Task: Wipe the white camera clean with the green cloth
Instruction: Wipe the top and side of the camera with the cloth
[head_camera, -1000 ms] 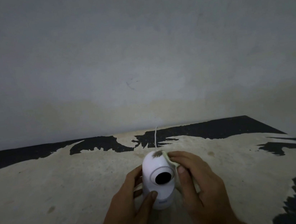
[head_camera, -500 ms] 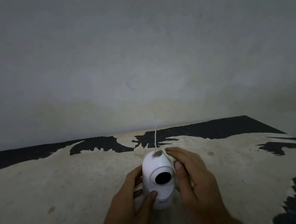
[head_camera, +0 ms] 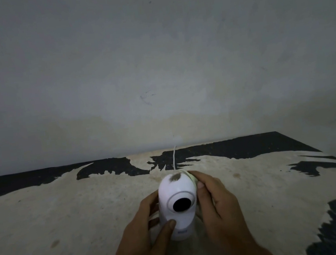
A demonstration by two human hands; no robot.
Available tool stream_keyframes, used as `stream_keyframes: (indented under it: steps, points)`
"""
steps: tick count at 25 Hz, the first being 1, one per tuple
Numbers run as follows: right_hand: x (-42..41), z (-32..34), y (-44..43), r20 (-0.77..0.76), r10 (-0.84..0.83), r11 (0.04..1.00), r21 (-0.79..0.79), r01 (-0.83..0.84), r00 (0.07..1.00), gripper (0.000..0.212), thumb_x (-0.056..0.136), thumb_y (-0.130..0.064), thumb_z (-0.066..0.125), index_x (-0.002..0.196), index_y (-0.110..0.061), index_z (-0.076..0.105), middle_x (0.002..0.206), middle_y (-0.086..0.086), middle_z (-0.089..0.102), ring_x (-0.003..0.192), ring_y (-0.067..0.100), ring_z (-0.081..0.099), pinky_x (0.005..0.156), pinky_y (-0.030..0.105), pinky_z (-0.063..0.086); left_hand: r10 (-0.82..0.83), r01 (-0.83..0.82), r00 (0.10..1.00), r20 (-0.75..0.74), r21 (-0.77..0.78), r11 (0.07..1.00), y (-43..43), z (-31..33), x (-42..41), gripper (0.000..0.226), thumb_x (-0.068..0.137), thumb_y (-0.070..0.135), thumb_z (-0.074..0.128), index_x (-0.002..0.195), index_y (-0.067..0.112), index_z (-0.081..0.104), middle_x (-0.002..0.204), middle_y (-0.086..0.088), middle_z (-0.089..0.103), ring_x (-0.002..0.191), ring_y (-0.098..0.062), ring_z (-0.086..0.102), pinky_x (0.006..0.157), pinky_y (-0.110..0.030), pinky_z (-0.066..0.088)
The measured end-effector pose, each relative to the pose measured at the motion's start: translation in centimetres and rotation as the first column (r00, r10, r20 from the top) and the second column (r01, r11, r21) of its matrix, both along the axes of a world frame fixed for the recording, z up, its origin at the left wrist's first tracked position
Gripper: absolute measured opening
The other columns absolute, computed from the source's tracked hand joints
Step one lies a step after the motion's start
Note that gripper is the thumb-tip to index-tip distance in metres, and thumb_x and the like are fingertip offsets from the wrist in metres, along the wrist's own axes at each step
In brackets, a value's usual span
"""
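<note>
The white camera [head_camera: 177,194] stands upright on the table, its round black lens facing me and a brown smudge of dirt on top of its dome. My left hand [head_camera: 144,235] grips its lower left side, thumb across the base. My right hand [head_camera: 217,202] presses the green cloth [head_camera: 191,177] against the camera's upper right side. Only a thin pale edge of the cloth shows past my fingers; the rest is hidden under my hand.
The table [head_camera: 67,215] is worn beige with black patches along the back and right. A thin white cable [head_camera: 174,158] runs from behind the camera to the grey wall [head_camera: 154,65] just beyond the back edge. The table's right corner lies at upper right.
My right hand has slid with the cloth up and back along the camera's right side, closer to the dome top. The left hand and camera have stayed put.
</note>
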State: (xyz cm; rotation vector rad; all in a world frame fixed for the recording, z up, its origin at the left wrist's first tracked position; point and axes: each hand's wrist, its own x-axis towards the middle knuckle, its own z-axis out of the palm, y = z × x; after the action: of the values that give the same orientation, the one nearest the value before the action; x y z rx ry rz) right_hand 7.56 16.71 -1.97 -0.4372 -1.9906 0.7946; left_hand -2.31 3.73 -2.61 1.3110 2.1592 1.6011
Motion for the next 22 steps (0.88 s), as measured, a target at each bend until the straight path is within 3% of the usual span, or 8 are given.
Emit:
stream_keyframes:
  steps: [2,3,6,9,11,15,19,22]
  points:
    - [0.5,0.6,0.1,0.002,0.086,0.994,-0.066,-0.086,0.996,0.03,0.093,-0.033,0.039,0.118,-0.039,0.055,0.116,-0.011,0.062,0.107,-0.003,0.056,0.092,0.024,0.05,0.001,-0.001,1.0,-0.002,0.009,1.0,0.0,0.2,0.0,0.071,0.059,0.077,0.048,0.118,0.046,0.024,0.11,0.036,0.037,0.093,0.018,0.042,0.068,0.007,0.037]
    - [0.5,0.9,0.0,-0.009,0.105,0.993,-0.053,-0.106,0.994,0.032,0.094,-0.031,0.04,0.12,-0.034,0.057,0.119,-0.01,0.061,0.11,-0.002,0.055,0.094,0.021,0.048,0.01,-0.011,1.0,0.011,0.004,1.0,0.1,0.3,0.0,0.074,0.059,0.076,0.049,0.12,0.043,0.025,0.112,0.032,0.039,0.096,0.015,0.043,0.068,0.005,0.037]
    - [0.2,1.3,-0.4,-0.039,0.176,0.98,-0.085,-0.179,0.984,0.032,0.094,-0.026,0.04,0.12,-0.03,0.059,0.122,-0.01,0.06,0.114,0.0,0.055,0.095,0.015,0.044,-0.014,0.015,0.999,0.052,-0.006,1.0,0.0,0.5,0.2,0.057,0.073,0.044,0.06,0.119,0.042,0.026,0.11,0.035,0.038,0.089,0.02,0.045,0.067,0.007,0.036]
    - [-0.2,0.8,0.2,-0.045,0.208,0.939,-0.27,-0.212,0.977,0.028,0.098,-0.028,0.038,0.113,-0.036,0.061,0.113,-0.016,0.066,0.107,-0.001,0.059,0.096,0.028,0.05,-0.055,0.054,0.997,0.058,0.018,0.998,-0.2,0.5,0.1,0.059,0.058,0.073,0.053,0.109,0.056,0.028,0.095,0.055,0.046,0.09,0.033,0.042,0.068,0.011,0.035]
    - [-0.1,0.9,0.4,-0.031,0.218,0.932,-0.29,-0.218,0.975,0.028,0.1,-0.024,0.04,0.11,-0.039,0.062,0.11,-0.021,0.067,0.105,-0.002,0.06,0.095,0.03,0.051,-0.053,0.052,0.996,0.076,0.022,0.998,-0.3,0.5,0.0,0.063,0.051,0.08,0.05,0.106,0.059,0.029,0.093,0.057,0.045,0.093,0.035,0.039,0.069,0.01,0.036]
    - [0.2,1.6,0.2,-0.026,0.272,0.949,-0.16,-0.272,0.962,0.033,0.094,-0.027,0.042,0.12,-0.035,0.06,0.124,-0.012,0.061,0.115,-0.001,0.055,0.095,0.016,0.044,-0.026,0.025,0.998,0.055,0.024,0.999,0.0,0.5,0.1,0.05,0.07,0.041,0.062,0.103,0.055,0.027,0.102,0.041,0.039,0.087,0.038,0.037,0.067,0.01,0.035]
    - [0.1,1.5,1.0,0.041,0.254,0.939,-0.248,-0.236,0.966,0.028,0.099,-0.03,0.039,0.113,-0.039,0.062,0.113,-0.017,0.065,0.108,-0.001,0.058,0.091,0.02,0.048,-0.04,0.038,0.998,0.045,0.042,0.998,0.0,0.2,0.1,0.053,0.069,0.042,0.06,0.109,0.054,0.027,0.094,0.05,0.051,0.092,0.036,0.039,0.069,0.009,0.036]
    - [0.4,1.6,1.2,0.061,0.233,0.943,-0.259,-0.21,0.971,0.031,0.1,-0.021,0.042,0.105,-0.043,0.062,0.107,-0.025,0.066,0.103,-0.003,0.06,0.088,0.015,0.048,-0.028,0.027,0.999,0.026,0.05,0.998,0.0,0.2,0.2,0.055,0.076,0.032,0.064,0.109,0.053,0.026,0.105,0.042,0.043,0.089,0.033,0.042,0.069,0.009,0.036]
